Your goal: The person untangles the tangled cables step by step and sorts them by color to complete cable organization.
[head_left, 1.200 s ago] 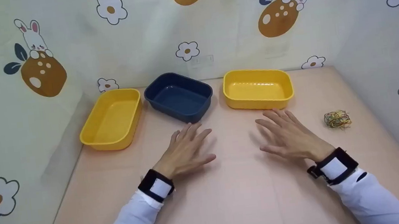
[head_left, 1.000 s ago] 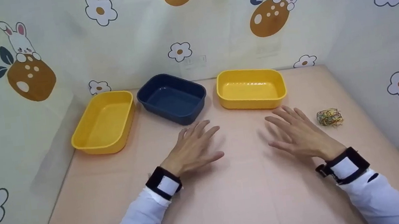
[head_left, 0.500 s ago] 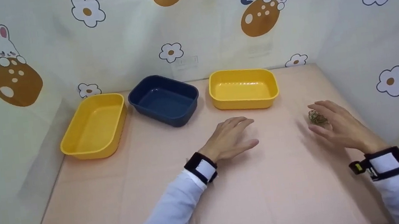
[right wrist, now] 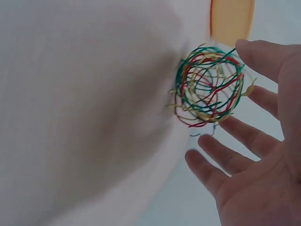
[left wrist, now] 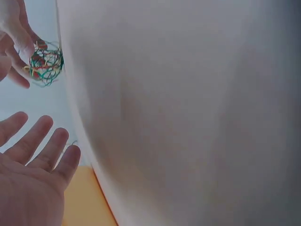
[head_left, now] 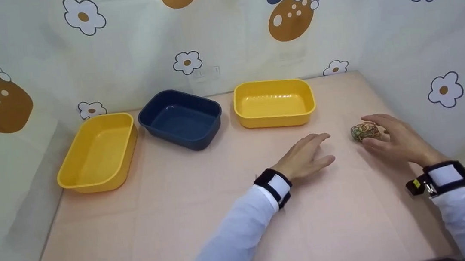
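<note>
A loose tangled bundle of thin red, green and yellow wires (head_left: 364, 132) lies on the right side of the table. My right hand (head_left: 402, 140) is at its right side, thumb and fingers spread around it. In the right wrist view, the thumb tip is right at the wire coil (right wrist: 207, 89) and the fingertips overlap its edge, with the fingers only lightly bent. My left hand (head_left: 306, 157) hovers left of the bundle, holding nothing. Its fingers (left wrist: 51, 148) show apart and extended in the left wrist view.
Along the back stand two yellow trays, the left one (head_left: 99, 153) angled and the right one (head_left: 275, 119) nearer the wires. Between them is a dark blue tray (head_left: 182, 123). Patterned cloth walls (head_left: 140, 36) enclose the table (head_left: 181, 222) at the back and sides.
Both hands have moved right; the right hand has come from beside the right yellow tray to the wire bundle. The left hand has followed. The head view has turned slightly right.
</note>
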`<control>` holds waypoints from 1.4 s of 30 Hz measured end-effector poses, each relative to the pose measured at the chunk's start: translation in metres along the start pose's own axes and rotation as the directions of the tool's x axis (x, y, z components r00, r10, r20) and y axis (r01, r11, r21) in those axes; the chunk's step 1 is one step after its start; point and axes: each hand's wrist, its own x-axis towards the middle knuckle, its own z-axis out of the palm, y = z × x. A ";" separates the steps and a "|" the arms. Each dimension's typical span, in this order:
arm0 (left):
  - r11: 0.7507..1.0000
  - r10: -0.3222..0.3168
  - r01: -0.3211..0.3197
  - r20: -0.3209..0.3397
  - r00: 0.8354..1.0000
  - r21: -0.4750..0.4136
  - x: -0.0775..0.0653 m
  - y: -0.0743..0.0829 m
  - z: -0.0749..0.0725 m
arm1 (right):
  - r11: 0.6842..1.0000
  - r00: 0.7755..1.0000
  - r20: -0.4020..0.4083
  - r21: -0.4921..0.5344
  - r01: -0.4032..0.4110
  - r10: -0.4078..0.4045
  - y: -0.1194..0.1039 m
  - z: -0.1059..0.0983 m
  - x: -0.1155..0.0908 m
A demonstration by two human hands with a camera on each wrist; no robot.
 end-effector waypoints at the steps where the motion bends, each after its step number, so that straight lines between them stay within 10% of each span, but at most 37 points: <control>1: 1.000 -0.003 0.003 -0.006 1.000 -0.018 0.004 0.002 0.003 | 1.000 1.000 -0.002 0.010 -0.010 0.010 0.001 0.000 0.000; 11: 0.976 -0.046 0.034 -0.052 0.998 -0.214 0.026 0.012 0.022 | 0.992 0.995 -0.009 0.082 -0.098 0.099 -0.004 0.011 -0.001; 18: 0.902 -0.093 0.062 -0.052 0.994 -0.427 0.016 0.004 0.015 | 0.964 0.996 0.030 0.250 -0.088 0.083 -0.033 0.026 0.007; 23: 0.859 -0.092 0.022 -0.112 0.990 -0.511 -0.002 -0.011 -0.001 | 0.888 0.996 0.069 0.454 -0.075 0.049 -0.060 0.038 0.017; 30: 0.694 -0.110 -0.026 -0.142 0.984 -0.719 -0.037 -0.038 -0.028 | 0.815 0.997 0.071 0.578 -0.045 0.005 -0.099 0.059 0.033; 42: 0.560 -0.198 -0.051 -0.193 0.961 -0.827 -0.114 -0.072 -0.075 | 0.677 0.987 0.086 0.736 0.028 -0.134 -0.175 0.105 0.064</control>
